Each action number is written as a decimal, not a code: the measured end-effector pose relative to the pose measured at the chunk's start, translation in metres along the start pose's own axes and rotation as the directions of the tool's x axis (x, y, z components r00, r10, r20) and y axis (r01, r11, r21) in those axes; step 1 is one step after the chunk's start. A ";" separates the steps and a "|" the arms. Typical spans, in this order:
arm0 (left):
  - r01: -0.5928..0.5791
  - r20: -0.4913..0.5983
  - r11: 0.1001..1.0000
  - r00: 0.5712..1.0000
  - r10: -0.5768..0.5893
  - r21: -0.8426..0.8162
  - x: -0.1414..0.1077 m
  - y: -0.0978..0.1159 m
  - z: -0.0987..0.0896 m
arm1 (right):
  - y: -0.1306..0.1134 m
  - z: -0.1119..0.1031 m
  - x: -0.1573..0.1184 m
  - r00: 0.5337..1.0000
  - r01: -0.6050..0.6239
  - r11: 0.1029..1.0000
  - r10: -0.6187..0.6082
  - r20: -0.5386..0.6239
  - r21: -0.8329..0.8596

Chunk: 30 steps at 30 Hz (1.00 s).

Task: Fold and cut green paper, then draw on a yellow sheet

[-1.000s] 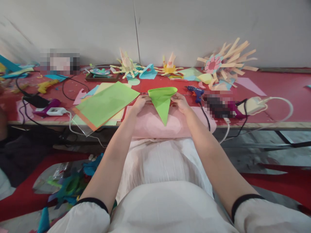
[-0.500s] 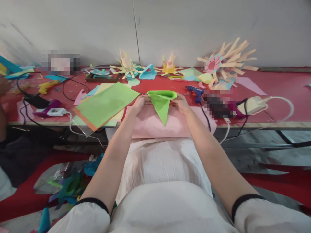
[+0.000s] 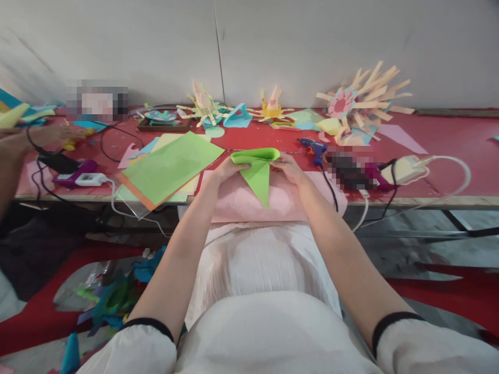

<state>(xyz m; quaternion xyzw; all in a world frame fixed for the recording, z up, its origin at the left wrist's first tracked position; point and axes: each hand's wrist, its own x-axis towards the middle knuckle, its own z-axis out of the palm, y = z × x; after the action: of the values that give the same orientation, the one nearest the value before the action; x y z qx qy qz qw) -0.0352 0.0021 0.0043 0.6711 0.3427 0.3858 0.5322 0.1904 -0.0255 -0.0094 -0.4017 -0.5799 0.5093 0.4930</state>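
A sheet of bright green paper (image 3: 257,179), rolled into a cone with its point toward me, is between my two hands. My left hand (image 3: 229,169) grips its left side, the thumb lying on the paper's front. On the right edge, near the rolled rim, my right hand (image 3: 290,167) closes its fingers; some fingertips are hidden behind the paper. Below the cone, pink paper (image 3: 249,205) lies over the table's front edge.
Left of my hands is a stack with a green sheet (image 3: 171,166) on top. A blue glue gun (image 3: 315,147) with its cord lies to the right. Paper crowns (image 3: 206,106) and a fringed paper flower (image 3: 345,101) stand along the wall. Another person's arm (image 3: 11,156) reaches in at far left.
The green cone has shifted slightly left and toward me, with its tip turned a little right. My left thumb now shows on its front. At far left, the other person's arm has reached further over the table.
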 end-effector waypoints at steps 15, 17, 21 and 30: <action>0.036 -0.002 0.998 0.999 -0.036 0.053 -0.002 0.010 0.004 | -0.003 0.000 -0.002 0.999 0.008 0.998 -0.005 0.044 -0.055; 0.043 -0.012 0.996 0.999 -0.042 0.074 -0.003 0.011 0.003 | 0.000 0.000 -0.001 0.999 0.005 0.999 -0.004 0.037 -0.042; 0.034 -0.008 0.998 0.999 -0.034 0.056 -0.002 0.008 0.001 | 0.003 0.000 0.001 1.000 0.008 1.000 -0.007 0.019 -0.020; 0.013 -0.011 1.000 1.000 -0.013 0.014 -0.002 0.011 0.005 | -0.002 -0.001 -0.001 0.999 -0.017 0.999 0.018 0.033 -0.042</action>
<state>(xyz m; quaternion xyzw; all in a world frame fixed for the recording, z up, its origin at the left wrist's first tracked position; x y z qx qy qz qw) -0.0311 -0.0040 0.0139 0.6707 0.3525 0.3834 0.5281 0.1916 -0.0269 -0.0077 -0.4082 -0.5950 0.5081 0.4703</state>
